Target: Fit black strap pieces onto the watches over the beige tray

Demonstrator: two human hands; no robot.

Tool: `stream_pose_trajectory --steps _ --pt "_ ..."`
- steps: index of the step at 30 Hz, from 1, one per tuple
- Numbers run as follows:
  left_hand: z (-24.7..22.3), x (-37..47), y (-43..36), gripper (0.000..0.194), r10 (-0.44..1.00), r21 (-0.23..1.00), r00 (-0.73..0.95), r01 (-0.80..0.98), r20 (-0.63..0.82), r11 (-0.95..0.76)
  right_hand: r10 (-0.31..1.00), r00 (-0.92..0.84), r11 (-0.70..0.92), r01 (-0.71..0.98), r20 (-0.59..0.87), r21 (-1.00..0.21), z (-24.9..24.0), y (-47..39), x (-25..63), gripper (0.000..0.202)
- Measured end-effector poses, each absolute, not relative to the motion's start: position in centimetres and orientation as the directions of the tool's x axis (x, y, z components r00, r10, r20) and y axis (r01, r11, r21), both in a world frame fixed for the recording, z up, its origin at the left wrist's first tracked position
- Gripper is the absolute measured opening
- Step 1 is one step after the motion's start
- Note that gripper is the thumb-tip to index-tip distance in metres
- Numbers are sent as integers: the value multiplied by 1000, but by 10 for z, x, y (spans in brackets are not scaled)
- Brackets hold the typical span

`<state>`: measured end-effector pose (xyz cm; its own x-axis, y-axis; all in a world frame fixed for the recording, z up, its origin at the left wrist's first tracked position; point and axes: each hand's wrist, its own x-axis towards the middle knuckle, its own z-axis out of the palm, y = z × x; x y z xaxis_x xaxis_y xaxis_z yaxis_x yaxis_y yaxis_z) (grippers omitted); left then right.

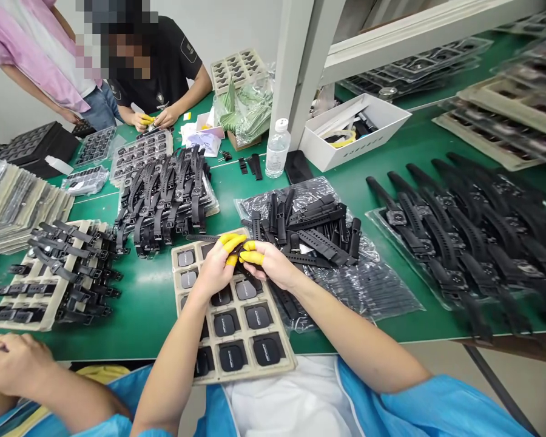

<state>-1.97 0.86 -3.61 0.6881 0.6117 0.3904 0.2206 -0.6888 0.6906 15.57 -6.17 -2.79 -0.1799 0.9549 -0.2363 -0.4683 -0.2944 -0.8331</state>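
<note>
Both my hands meet above a beige compartment tray (279, 328) that holds square black watch cases (226, 325). My left hand (218, 264) has yellow finger covers and is closed on a black watch strap (200, 238), which sticks out to the left. My right hand (267, 262), also with yellow finger covers, pinches the dark piece at the same spot; the fingers hide most of it. Just beyond my right hand, loose black straps (318, 233) lie heaped on clear plastic bags (368, 285).
Trays of strapped watches stand at the left (73, 261), back left (164, 194) and right (455, 243). A bottle (278, 149) and a white box (355, 136) stand behind. A co-worker's hands (18, 364) are at the lower left; another person (164, 73) works opposite.
</note>
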Motion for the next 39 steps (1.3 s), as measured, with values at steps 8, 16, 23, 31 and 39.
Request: stream_pose_trajectory --steps 8,16,23,31,39 --pt "-30 -17 6 53 640 693 668 253 380 -675 957 -170 -291 -553 -237 -781 -25 -61 154 35" --pt "-39 -20 5 52 621 614 683 313 384 -725 945 -159 -319 -629 -285 -709 -22 -61 153 36" --pt "-24 -20 2 49 559 649 746 229 361 -725 943 -182 -327 -656 -278 -680 -20 -62 154 37" --pt "-24 -19 -1 43 540 461 780 372 315 -806 926 -178 -374 -545 -332 -751 -29 -62 154 39" --pt "-21 -18 -5 44 556 499 780 374 288 -782 914 -180 -403 -509 -364 -760 -29 -66 155 42"
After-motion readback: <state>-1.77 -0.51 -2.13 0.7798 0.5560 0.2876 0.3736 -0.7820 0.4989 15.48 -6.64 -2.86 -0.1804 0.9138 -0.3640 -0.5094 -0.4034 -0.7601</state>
